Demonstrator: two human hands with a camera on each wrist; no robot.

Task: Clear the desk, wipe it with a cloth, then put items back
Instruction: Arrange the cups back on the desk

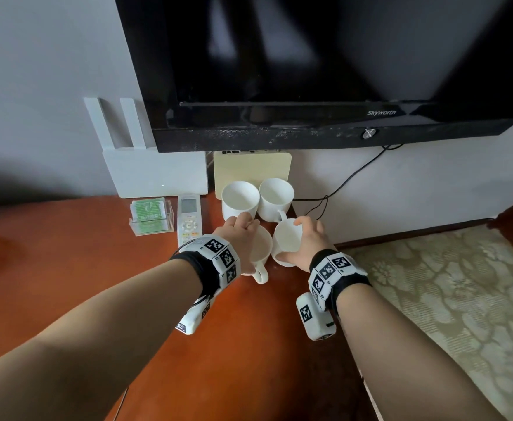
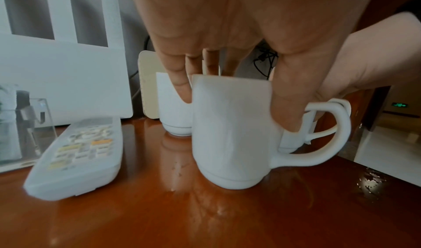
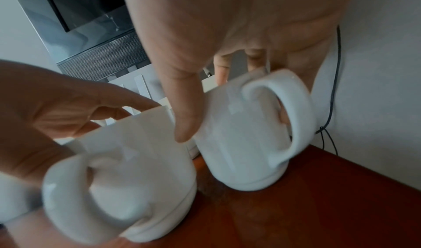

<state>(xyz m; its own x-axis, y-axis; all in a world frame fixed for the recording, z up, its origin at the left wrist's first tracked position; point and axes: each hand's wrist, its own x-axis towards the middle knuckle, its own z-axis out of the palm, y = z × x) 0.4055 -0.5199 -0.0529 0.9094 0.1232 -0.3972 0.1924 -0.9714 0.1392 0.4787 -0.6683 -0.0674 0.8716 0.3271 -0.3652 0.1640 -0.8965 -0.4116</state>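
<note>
Left hand (image 1: 239, 233) fingers clamp front-left mug (image 1: 259, 252) rim | right hand (image 1: 309, 238) fingers clamp tilted mug (image 1: 286, 238)

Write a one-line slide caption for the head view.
Left hand and right hand each grip a white mug by its rim on the wooden desk.

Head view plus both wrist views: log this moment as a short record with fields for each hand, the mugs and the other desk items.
left hand: top grip on the rim of the near-left mug
right hand: top grip on the near-right mug, which looks tilted
other mugs: two back mugs upright by the wall, untouched
desk: remote control, clear card holder, white router
cloth: none visible
</note>
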